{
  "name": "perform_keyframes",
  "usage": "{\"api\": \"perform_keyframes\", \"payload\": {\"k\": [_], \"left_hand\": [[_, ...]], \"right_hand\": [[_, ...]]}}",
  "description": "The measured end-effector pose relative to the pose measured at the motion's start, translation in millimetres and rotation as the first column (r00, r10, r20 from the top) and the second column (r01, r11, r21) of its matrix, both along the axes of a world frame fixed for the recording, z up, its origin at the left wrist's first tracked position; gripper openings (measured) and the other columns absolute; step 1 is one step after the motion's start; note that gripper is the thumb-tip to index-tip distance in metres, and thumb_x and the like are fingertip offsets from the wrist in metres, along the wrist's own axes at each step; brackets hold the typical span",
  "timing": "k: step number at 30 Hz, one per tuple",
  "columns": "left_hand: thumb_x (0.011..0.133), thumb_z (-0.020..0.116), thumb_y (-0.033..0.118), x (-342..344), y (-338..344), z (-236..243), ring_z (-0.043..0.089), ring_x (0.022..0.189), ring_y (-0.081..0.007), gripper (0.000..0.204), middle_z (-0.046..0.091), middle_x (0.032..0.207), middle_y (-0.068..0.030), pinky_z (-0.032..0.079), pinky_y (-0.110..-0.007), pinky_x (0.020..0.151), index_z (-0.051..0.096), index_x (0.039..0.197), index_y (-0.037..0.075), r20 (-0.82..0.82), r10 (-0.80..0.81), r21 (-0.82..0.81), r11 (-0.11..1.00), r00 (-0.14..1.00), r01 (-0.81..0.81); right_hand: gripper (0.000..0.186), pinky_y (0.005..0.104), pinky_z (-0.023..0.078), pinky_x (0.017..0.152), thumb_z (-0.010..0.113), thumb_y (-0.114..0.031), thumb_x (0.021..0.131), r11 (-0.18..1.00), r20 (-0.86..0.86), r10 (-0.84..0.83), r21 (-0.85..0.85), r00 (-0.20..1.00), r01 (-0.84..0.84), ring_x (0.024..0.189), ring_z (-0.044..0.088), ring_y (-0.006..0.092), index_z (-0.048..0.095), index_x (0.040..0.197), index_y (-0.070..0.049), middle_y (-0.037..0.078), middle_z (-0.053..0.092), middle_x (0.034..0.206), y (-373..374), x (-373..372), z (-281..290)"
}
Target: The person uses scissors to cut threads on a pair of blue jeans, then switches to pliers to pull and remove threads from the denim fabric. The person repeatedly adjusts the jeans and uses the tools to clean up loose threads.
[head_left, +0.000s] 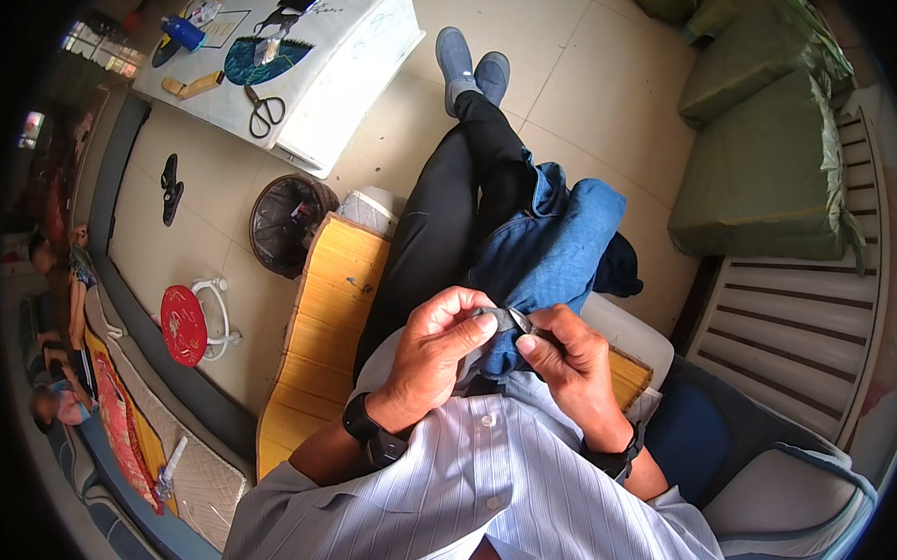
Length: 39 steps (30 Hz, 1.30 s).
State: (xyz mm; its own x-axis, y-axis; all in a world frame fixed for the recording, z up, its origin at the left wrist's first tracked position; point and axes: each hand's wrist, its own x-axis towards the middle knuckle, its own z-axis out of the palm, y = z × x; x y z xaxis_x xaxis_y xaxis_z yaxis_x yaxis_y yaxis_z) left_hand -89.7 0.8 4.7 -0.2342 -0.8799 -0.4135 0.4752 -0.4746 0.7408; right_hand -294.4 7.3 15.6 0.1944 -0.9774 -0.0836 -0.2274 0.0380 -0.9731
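Across my lap lies a blue denim garment (pixel 560 243), bunched over my thighs. My left hand (pixel 441 342) is closed in a pinch on a dark grey bit of cloth (pixel 489 318) at the garment's near end. Close beside it, my right hand (pixel 570 357) is closed, thumb against forefinger, on a small dark pointed thing with a shiny edge (pixel 519 321). Its kind is too small to make out, and its tip meets the cloth. Both hands are just in front of my striped shirt, fingertips nearly touching.
A yellow slatted mat (pixel 322 315) covers the seat to my left. Beyond it are a lined waste bin (pixel 283 218) and a red round stool (pixel 183 325). Black scissors (pixel 264 112) lie on the white table (pixel 338 70). Green cushions (pixel 758 183) and a slatted bench (pixel 791 335) are at right.
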Motion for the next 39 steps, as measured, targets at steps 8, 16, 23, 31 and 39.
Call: {"api": "perform_keyframes", "payload": {"k": [8, 16, 23, 31, 39], "left_hand": [[0.101, 0.072, 0.012, 5.1, -2.8, -11.4, 0.061, 0.094, -0.0089, 0.015, 0.068, 0.102, -0.0007, 0.050, -0.026, 0.089, 0.067, 0.112, 0.003, -0.118, -0.002, 0.022, 1.000, 0.993, 0.004], [0.099, 0.074, 0.014, 10.8, -8.8, -22.4, 0.062, 0.093, -0.0105, 0.016, 0.067, 0.100, -0.0012, 0.050, -0.027, 0.088, 0.066, 0.110, 0.004, -0.256, -0.009, 0.075, 0.997, 0.967, 0.029], [0.096, 0.077, 0.017, 15.2, -18.4, -21.1, 0.062, 0.090, -0.0103, 0.022, 0.067, 0.098, -0.0010, 0.050, -0.026, 0.086, 0.066, 0.107, 0.002, -0.260, -0.119, 0.085, 0.986, 0.958, 0.145], [0.094, 0.077, 0.017, 23.9, -36.6, -28.7, 0.062, 0.087, -0.0095, 0.022, 0.068, 0.097, -0.0004, 0.050, -0.025, 0.083, 0.067, 0.106, 0.002, -0.261, -0.283, 0.087, 0.945, 0.923, 0.314], [0.092, 0.076, 0.017, 28.1, -45.8, -27.7, 0.061, 0.086, -0.0087, 0.020, 0.069, 0.093, 0.0001, 0.048, -0.023, 0.081, 0.069, 0.103, 0.002, -0.199, -0.384, 0.073, 0.912, 0.902, 0.404]], "right_hand": [[0.024, 0.0335, 0.047, 0.068, 0.081, -0.015, 0.095, 0.993, 0.026, 0.115, 0.021, 0.993, -0.116, 0.074, 0.059, 0.0202, 0.070, 0.107, 0.002, 0.008, 0.061, 0.084, -11.7, -13.3, 6.8], [0.026, 0.0371, 0.047, 0.066, 0.082, -0.017, 0.093, 0.968, -0.040, 0.249, -0.008, 0.968, -0.250, 0.074, 0.061, 0.0246, 0.070, 0.107, 0.002, 0.010, 0.061, 0.082, -28.0, -28.7, 7.8], [0.025, 0.0411, 0.049, 0.068, 0.081, -0.016, 0.093, 0.928, -0.070, 0.354, -0.099, 0.933, -0.359, 0.077, 0.063, 0.0303, 0.071, 0.108, 0.001, 0.012, 0.063, 0.083, -42.4, -31.6, 11.6], [0.028, 0.0424, 0.050, 0.070, 0.082, -0.017, 0.090, 0.862, -0.102, 0.461, -0.183, 0.881, -0.472, 0.081, 0.064, 0.0326, 0.071, 0.110, 0.000, 0.012, 0.063, 0.086, -69.2, -41.1, 7.1], [0.027, 0.0440, 0.051, 0.071, 0.081, -0.004, 0.086, 0.793, -0.117, 0.593, -0.091, 0.797, -0.603, 0.081, 0.067, 0.0359, 0.071, 0.110, 0.001, 0.014, 0.064, 0.088, -91.0, -43.5, 17.4]]}}
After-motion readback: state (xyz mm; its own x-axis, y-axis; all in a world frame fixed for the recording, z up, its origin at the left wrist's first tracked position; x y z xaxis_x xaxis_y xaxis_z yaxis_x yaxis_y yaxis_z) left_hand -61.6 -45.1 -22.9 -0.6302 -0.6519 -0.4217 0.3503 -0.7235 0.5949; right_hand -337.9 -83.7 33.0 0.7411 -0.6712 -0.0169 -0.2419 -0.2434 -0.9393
